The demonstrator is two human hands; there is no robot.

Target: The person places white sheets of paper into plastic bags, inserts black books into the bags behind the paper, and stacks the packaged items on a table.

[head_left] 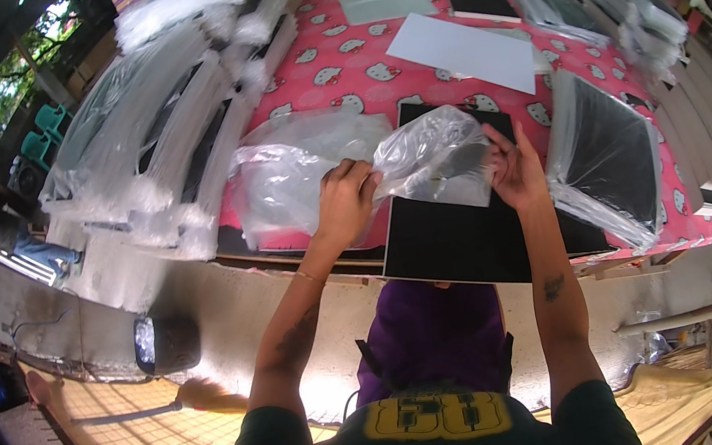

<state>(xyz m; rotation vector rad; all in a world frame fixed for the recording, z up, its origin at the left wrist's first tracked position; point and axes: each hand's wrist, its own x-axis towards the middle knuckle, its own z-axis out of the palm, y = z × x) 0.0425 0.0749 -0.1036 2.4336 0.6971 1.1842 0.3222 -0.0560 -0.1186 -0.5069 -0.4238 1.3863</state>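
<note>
The clear bag is up in front of you, over the black board, its film bunched on the left and spread on the right. Your left hand is closed in a pinch on its left end, likely to keep the slippery film from sliding off. Your right hand is partly open, fingers spread at the other edge, perhaps to part the layers; whether it grips any film, I cannot tell. The board lies at the table's front edge, jutting a little toward you, probably for easy reach. Beside your left hand lies loose film; beyond it, the wrapped stack seems kept aside for working room. A wrapped panel lies to your right, and a white sheet farther back.
</note>
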